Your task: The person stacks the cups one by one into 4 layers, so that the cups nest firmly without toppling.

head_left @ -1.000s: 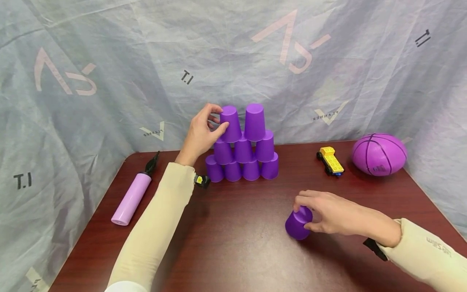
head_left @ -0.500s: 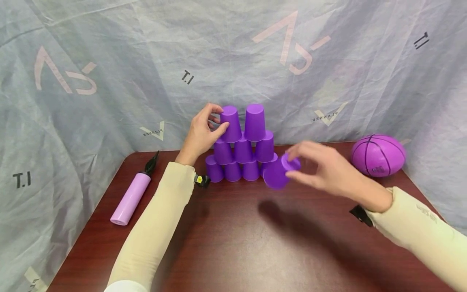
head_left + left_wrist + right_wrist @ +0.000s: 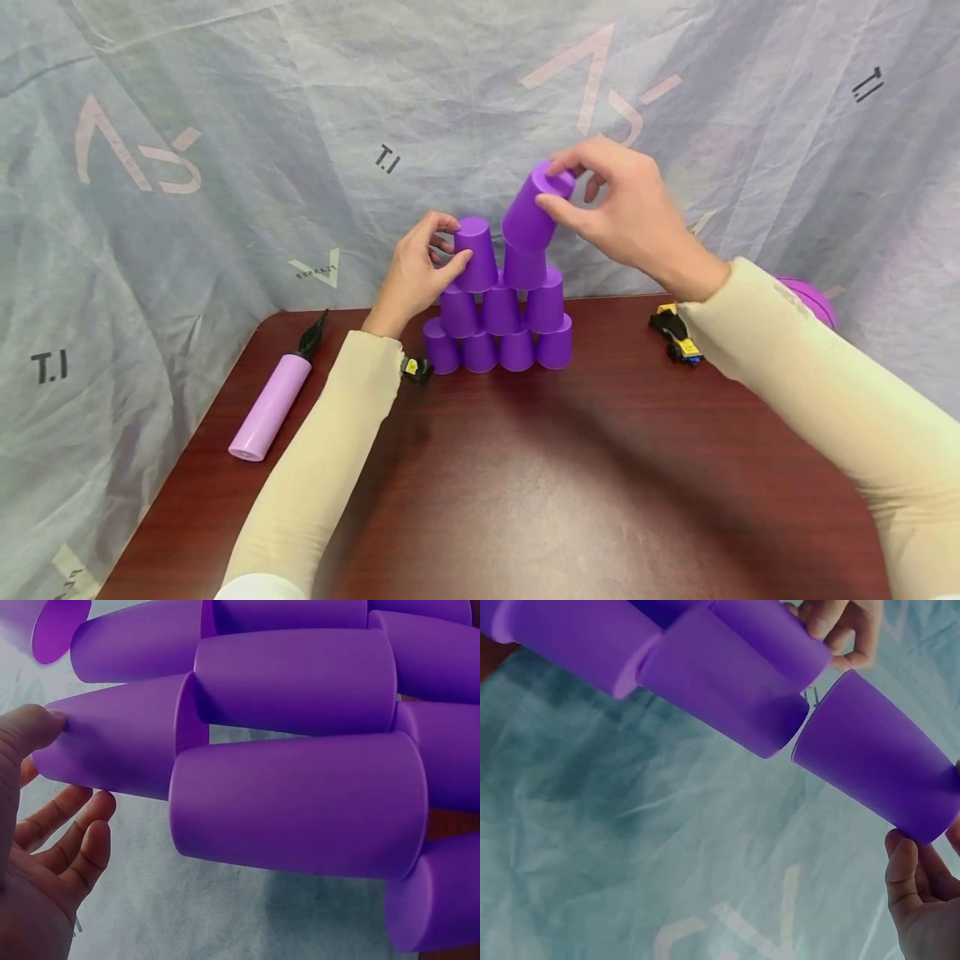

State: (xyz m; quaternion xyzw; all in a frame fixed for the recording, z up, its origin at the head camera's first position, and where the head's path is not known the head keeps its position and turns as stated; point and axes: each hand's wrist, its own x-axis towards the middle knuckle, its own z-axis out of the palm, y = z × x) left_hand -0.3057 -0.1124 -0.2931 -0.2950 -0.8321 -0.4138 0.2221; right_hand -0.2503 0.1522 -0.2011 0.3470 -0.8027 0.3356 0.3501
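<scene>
Upside-down purple cups stand stacked in rows at the back of the table, with several at the bottom, three in the middle and two above. My left hand pinches the upper left cup between thumb and fingers; the left wrist view shows the thumb on the side of this cup. My right hand grips another purple cup near its base. That cup is tilted, mouth down to the left, over the upper right cup. In the right wrist view a small gap separates the held cup from the stack.
A pink hand pump with a black nozzle lies at the left. On the right are a yellow toy truck and a purple ball, mostly hidden by my right sleeve. A grey printed cloth hangs behind the table.
My right hand has lifted the cup from the table's right front, up and leftward to above the stack. The left hand has stayed on its cup.
</scene>
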